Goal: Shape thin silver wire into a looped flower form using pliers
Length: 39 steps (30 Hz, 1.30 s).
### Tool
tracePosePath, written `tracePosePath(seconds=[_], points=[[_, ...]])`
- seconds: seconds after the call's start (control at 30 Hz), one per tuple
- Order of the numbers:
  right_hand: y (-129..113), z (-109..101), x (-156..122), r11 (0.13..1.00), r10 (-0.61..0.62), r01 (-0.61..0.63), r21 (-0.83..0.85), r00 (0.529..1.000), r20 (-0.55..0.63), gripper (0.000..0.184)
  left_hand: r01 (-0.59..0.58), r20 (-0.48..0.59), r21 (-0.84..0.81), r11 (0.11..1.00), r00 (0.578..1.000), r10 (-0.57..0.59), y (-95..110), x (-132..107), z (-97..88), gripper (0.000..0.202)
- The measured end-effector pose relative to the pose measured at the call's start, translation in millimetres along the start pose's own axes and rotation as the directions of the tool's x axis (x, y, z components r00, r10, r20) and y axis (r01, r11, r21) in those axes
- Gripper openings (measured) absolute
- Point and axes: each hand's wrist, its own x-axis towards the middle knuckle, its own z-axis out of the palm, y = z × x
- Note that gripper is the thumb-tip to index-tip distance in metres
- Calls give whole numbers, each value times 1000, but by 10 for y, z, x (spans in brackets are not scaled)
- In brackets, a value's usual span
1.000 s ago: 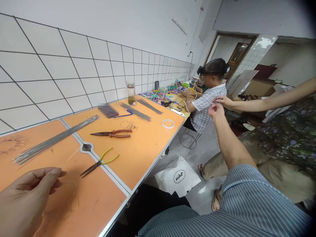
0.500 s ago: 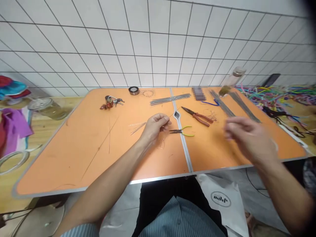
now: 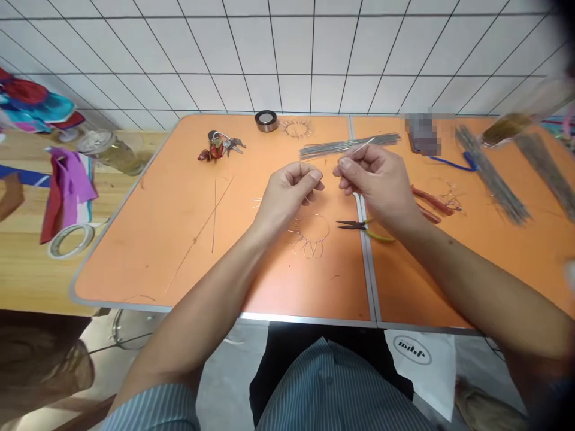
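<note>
Currently, left hand (image 3: 290,194): raised above the worktop (image 3: 309,293), thumb and fingers drawn together; whether anything sits between them, we cannot tell.
Right hand (image 3: 375,182): just beside the left, with a small gap between the two, pinching a thin wire (image 3: 367,143) whose pale end juts up past our fingers.
Looped wire ring (image 3: 309,248): flat on the worktop just below our left hand, petal-like loops along its near side.
Yellow-handled pliers (image 3: 352,225): dark tips pointing left, one handle running across the metal strip (image 3: 371,287) toward our right wrist.
Red-handled pliers (image 3: 432,202): handles showing beyond our right hand, which hides the head.
Wire bundle (image 3: 321,147): lying lengthwise near the wall, behind our hands; two more bundles (image 3: 492,175) slant at our right.
Crossed wires (image 3: 196,239): two thin lengths on the bare left part of the worktop.
Black tape roll (image 3: 266,122): by the back edge, next to a spiky wire ring (image 3: 296,129); keys (image 3: 232,145) lie to its left.
Lettering: on the white bag (image 3: 442,383) below the worktop's front edge we see an oval logo (image 3: 412,350), dark letters upside down to us, too unclear to read surely.
Left-hand neighbour: a co-worker's hand (image 3: 11,194) beside purple cloth (image 3: 74,185) and a white tape roll (image 3: 54,244).
</note>
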Motion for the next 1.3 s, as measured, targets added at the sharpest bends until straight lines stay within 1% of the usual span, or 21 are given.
tracePosePath(seconds=[0.07, 0.13, 0.17, 0.23, 0.3, 0.33, 0.4, 0.47, 0.53, 0.6, 0.67, 0.73, 0.77, 0.8, 0.87, 0.93, 1.07, 1.17, 1.3], points=[[64, -116, -63, 1000, 3, -3, -5, 1000, -28, 28, -71, -5, 220, 973, 997, 74, 8, 4, -37, 15], [121, -227, -129, 1000, 20, -21, -11, 998, -59, 24, -101, 60, 440, 893, 995, 83, -28, 10, -68, 6], [138, -271, -158, 999, 44, -46, -17, 996, -73, 22, -108, 112, 538, 836, 992, 56, -59, 11, -78, 4], [143, -330, -200, 993, 106, -109, -34, 991, -87, 18, -138, 218, 698, 702, 976, -24, -128, 1, -77, 7], [111, -353, -216, 984, 165, -168, -56, 984, -61, 17, -191, 288, 799, 570, 954, -84, -185, -22, -51, 11], [91, -355, -217, 979, 191, -193, -68, 981, -36, 18, -212, 308, 827, 520, 946, -103, -206, -35, -32, 12], [70, -354, -214, 964, 252, -248, -94, 967, 26, 23, -248, 336, 853, 459, 934, -121, -237, -57, 10, 15], [99, -352, -216, 944, 323, -313, -104, 941, 98, 29, -281, 363, 855, 437, 924, -117, -266, -62, 43, 19], [181, -351, -231, 921, 389, -376, -104, 900, 195, 32, -315, 387, 849, 424, 917, -93, -291, -50, 55, 22], [279, -345, -255, 903, 428, -415, -110, 856, 290, 30, -337, 395, 839, 426, 917, -51, -292, -26, 34, 22], [350, -332, -282, 896, 444, -423, -138, 829, 341, 27, -336, 375, 829, 446, 927, 1, -249, 1, -22, 18], [374, -316, -302, 892, 452, -418, -172, 820, 352, 26, -302, 323, 836, 457, 946, 34, -174, 21, -102, 9], [372, -309, -309, 890, 456, -416, -186, 817, 352, 26, -274, 298, 851, 448, 954, 17, -136, 27, -143, 11], [363, -303, -314, 887, 462, -418, -198, 814, 353, 26, -250, 290, 863, 439, 957, -25, -104, 32, -179, 14], [342, -297, -321, 880, 474, -425, -211, 806, 354, 27, -222, 292, 886, 407, 949, -117, -71, 35, -232, 12], [327, -295, -325, 874, 486, -435, -218, 797, 359, 26, -222, 300, 903, 367, 938, -171, -76, 35, -255, 14], [311, -277, -331, 860, 510, -452, -237, 783, 357, 25, -240, 309, 918, 315, 932, -192, -105, 29, -259, 19], [300, -257, -333, 856, 515, -451, -253, 783, 347, 25, -245, 310, 925, 292, 929, -203, -113, 28, -271, 17], [298, -244, -336, 859, 509, -439, -263, 786, 350, 22, -265, 320, 926, 267, 928, -189, -142, 55, -314, 18]])
